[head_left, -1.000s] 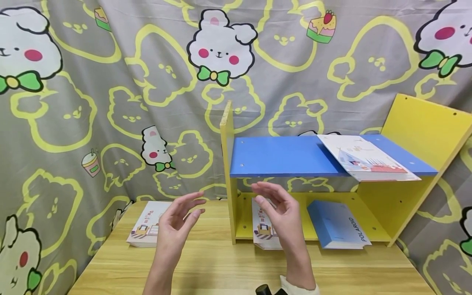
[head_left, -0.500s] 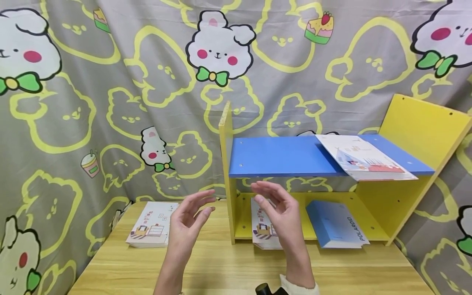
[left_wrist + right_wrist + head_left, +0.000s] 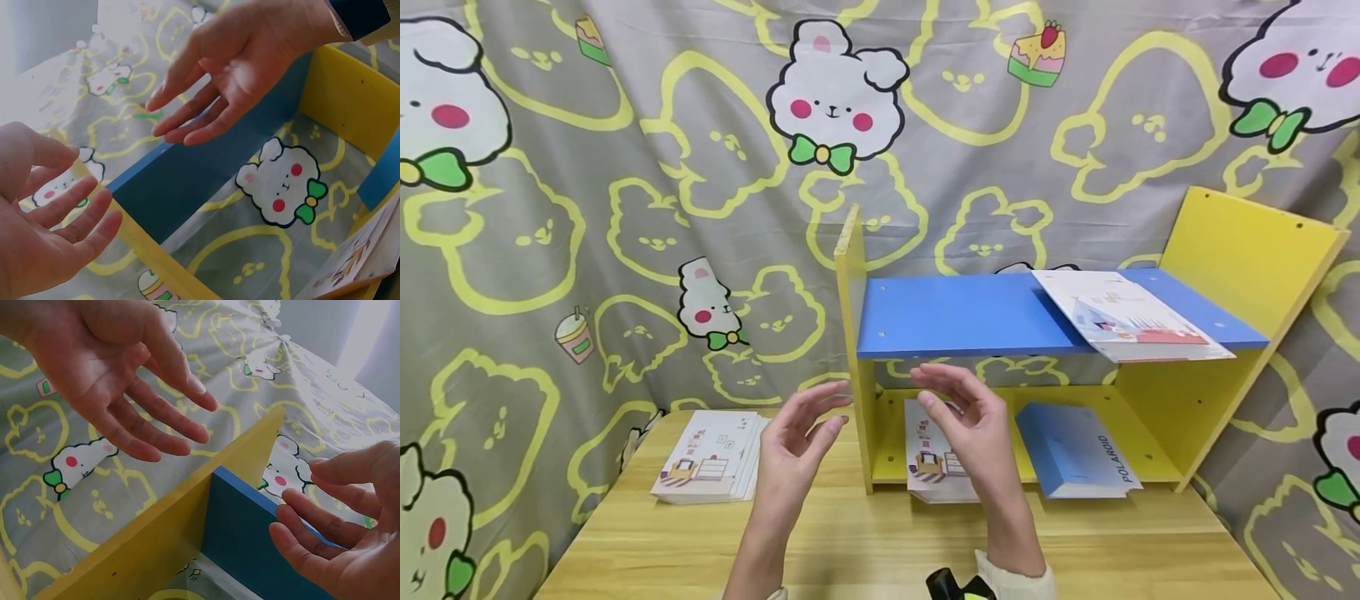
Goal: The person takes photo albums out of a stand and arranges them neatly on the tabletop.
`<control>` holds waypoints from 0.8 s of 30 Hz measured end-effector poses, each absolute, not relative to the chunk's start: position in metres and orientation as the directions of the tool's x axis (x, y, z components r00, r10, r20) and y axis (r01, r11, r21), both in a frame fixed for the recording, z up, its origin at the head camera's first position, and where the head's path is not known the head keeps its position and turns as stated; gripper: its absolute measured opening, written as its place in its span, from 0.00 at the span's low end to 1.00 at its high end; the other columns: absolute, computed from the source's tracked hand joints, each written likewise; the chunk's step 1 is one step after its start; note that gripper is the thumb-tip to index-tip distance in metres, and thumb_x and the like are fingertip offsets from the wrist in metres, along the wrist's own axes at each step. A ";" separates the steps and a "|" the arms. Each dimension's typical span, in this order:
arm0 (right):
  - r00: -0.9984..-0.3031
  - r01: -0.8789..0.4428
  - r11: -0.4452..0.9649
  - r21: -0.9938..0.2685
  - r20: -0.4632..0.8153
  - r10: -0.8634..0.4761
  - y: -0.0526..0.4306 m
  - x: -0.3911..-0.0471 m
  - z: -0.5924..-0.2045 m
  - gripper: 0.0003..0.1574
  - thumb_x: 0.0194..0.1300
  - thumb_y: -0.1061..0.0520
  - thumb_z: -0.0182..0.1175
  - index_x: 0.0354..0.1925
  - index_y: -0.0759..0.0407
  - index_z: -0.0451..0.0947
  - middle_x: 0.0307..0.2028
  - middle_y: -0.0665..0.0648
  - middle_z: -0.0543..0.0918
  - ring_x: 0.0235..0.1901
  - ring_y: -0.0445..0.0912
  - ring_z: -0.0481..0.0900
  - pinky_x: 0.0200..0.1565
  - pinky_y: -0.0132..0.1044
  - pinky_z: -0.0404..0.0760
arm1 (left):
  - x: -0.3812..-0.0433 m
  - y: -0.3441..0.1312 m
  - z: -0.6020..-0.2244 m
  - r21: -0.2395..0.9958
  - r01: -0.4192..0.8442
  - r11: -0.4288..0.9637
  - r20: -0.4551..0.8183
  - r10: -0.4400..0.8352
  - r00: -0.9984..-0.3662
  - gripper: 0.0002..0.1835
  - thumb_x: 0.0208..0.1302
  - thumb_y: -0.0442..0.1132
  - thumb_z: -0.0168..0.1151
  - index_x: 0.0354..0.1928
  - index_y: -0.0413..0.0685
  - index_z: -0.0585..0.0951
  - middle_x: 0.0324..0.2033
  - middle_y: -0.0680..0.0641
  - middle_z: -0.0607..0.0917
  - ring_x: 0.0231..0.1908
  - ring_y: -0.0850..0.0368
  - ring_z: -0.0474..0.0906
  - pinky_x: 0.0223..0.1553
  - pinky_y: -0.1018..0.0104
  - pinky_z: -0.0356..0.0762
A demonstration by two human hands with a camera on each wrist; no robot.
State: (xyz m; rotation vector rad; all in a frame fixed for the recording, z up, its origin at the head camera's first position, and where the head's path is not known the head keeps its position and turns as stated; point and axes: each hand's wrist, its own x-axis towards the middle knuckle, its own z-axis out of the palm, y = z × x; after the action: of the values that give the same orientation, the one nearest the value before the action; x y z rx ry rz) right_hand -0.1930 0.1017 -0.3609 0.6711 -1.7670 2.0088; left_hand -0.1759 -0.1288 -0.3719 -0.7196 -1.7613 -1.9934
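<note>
Both hands are raised in front of the shelf with fingers loosely bent, holding nothing. My left hand (image 3: 793, 454) is between a white illustrated book stack (image 3: 703, 458) on the table and the shelf's left panel. My right hand (image 3: 977, 429) hovers before the lower compartment and partly hides a white illustrated book (image 3: 931, 462) there. To its right lies a blue book (image 3: 1078, 450) marked POLAROID. In the left wrist view the left hand (image 3: 56, 212) and right hand (image 3: 247, 69) face each other, apart; the right wrist view shows the right hand (image 3: 353, 525) likewise.
A yellow shelf unit (image 3: 853, 358) with a blue board (image 3: 962, 312) stands on the wooden table (image 3: 850, 550). Another white illustrated book (image 3: 1131, 317) lies on the board, its front end jutting past the edge. A patterned grey curtain (image 3: 970, 192) hangs behind. A black object (image 3: 943, 583) is at the right wrist.
My left hand has moved right, closer to the right hand, uncovering more of the book stack. The right hand stays almost in place. The head view has shifted slightly to the right.
</note>
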 end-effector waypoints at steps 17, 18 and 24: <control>-0.807 -0.582 -0.079 -0.809 0.587 -0.067 0.117 -0.189 -0.358 0.21 0.70 0.65 0.65 0.60 0.61 0.80 0.56 0.60 0.84 0.57 0.53 0.81 0.59 0.40 0.81 | -0.179 -0.113 -0.373 0.799 0.589 -0.123 0.597 0.030 -0.802 0.20 0.70 0.25 0.62 0.62 0.37 0.78 0.60 0.37 0.81 0.59 0.39 0.78 0.63 0.52 0.77; -0.807 -0.583 -0.075 -0.809 0.587 -0.066 0.118 -0.189 -0.358 0.21 0.70 0.65 0.65 0.60 0.61 0.80 0.55 0.60 0.84 0.57 0.53 0.82 0.59 0.40 0.81 | -0.179 -0.112 -0.373 0.799 0.589 -0.121 0.596 0.031 -0.802 0.20 0.70 0.25 0.62 0.62 0.37 0.78 0.60 0.38 0.81 0.59 0.40 0.78 0.63 0.51 0.76; -0.815 -0.577 -0.035 -0.816 0.578 -0.047 0.127 -0.187 -0.357 0.20 0.69 0.65 0.66 0.59 0.60 0.81 0.54 0.59 0.85 0.56 0.53 0.82 0.57 0.38 0.83 | -0.182 -0.102 -0.372 0.800 0.587 -0.125 0.596 0.047 -0.802 0.20 0.70 0.25 0.62 0.63 0.38 0.78 0.60 0.39 0.81 0.59 0.43 0.79 0.63 0.54 0.76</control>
State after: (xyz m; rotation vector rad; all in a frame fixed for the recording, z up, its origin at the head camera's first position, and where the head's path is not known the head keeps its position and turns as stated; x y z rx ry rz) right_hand -0.1868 0.1266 -0.3567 0.6559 -1.8691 1.9072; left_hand -0.1815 -0.1025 -0.3717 -0.7033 -1.7791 -1.9862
